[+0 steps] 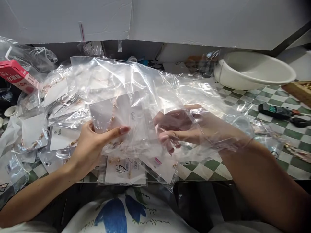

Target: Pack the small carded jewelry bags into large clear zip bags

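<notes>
My left hand [97,139] is closed on white jewelry cards in clear packets [100,110], with the thumb pressed across the front. Gold and pink beaded chain shows on the front card. A large clear plastic bag [136,74] spreads over and around these cards. Inside that bag is my right hand [179,126], seen through the film, its fingers apart and slightly curled beside the cards. It appears to hold nothing. Whether the held cards lie fully inside the bag, I cannot tell. Below them, more carded packets [125,171] rest at the table's front edge.
Many packaged jewelry cards [34,129] are heaped on the left. A pink drink carton [19,76] stands behind them. To the right are a white basin [257,71], a black device with a green display [274,111] and beaded jewelry [296,152] on the checkered tabletop [291,134].
</notes>
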Available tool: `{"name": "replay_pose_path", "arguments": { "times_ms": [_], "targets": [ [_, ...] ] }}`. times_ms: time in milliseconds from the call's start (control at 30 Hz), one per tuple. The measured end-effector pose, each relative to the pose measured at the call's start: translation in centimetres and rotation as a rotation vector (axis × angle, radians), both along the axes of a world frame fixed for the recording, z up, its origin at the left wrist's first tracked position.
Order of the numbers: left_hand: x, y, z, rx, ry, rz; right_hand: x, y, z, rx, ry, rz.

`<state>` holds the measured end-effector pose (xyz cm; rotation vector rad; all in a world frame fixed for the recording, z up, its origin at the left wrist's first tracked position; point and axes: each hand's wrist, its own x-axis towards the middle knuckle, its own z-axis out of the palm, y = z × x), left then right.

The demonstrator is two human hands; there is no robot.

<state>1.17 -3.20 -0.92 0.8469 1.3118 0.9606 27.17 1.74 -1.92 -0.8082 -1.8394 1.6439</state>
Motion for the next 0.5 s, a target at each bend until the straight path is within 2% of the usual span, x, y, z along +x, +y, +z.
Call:
{"name": "replay_pose_path", "arguments": {
  "times_ms": [67, 233, 400, 500],
  "targets": [
    [0.5, 0.0, 0.3, 0.029, -0.021, 0.001, -0.1, 0.0, -0.6, -0.101, 0.032, 0.039],
    [0.3, 0.5, 0.6, -0.002, -0.005, 0.076, -1.7, 0.5, -1.7, -0.191, 0.108, 0.08],
    [-0.9, 1.6, 1.7, -0.07, -0.184, -0.084, -2.2, 1.7, -2.0, -0.271, 0.118, 0.024],
    [-1.3, 2.1, 2.1, -0.077, -0.154, -0.161, -1.7, 2.2, -2.2, -0.31, 0.106, -0.03]
  ]
}}
